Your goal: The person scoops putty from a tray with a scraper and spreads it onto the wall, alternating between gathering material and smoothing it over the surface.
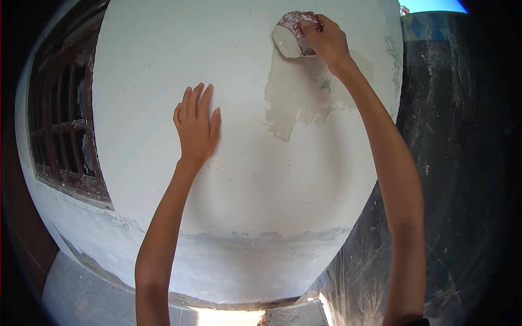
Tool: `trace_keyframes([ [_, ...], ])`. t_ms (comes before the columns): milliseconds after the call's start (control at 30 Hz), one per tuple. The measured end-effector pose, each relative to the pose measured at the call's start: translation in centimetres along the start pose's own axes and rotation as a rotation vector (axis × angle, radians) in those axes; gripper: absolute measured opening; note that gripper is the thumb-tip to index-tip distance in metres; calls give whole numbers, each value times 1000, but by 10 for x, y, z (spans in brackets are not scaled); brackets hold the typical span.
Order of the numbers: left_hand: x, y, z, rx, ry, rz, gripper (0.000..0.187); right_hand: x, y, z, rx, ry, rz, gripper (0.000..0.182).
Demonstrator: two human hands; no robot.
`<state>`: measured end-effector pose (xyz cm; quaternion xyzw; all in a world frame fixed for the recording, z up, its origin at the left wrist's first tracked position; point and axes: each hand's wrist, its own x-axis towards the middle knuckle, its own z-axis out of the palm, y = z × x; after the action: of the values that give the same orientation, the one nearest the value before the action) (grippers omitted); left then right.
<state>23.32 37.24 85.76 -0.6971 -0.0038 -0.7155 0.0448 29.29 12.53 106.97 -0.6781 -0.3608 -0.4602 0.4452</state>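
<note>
Left of left hand [196, 127], barred window [65, 127]. Left hand empty, fingers loosely spread, palm toward white wall [147, 70], seemingly braced for balance. Right of it, damp-looking grey patch [293, 98], just below right hand [326, 41]. Right hand curled, gripping smeared piece [293, 35] by right side, likely keeping broad face free against wall. Piece reddish-brown, white-mottled, pale lower left; exact kind unclear. Beyond right hand, dark surface [451, 136].

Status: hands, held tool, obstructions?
Right hand gripping smeared red-and-white tool at top of greyish patch. Left hand open at wall, holding nothing. Right forearm hides part of patch from view.
</note>
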Motion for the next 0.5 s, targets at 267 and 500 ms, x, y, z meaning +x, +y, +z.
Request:
trace_keyframes([
  [267,-7,-4,8,61,10,-13,52,1,-32,19,-311,143,-352,32],
  [500,-7,-4,10,66,6,-10,51,-11,-36,31,-434,198,-600,22],
])
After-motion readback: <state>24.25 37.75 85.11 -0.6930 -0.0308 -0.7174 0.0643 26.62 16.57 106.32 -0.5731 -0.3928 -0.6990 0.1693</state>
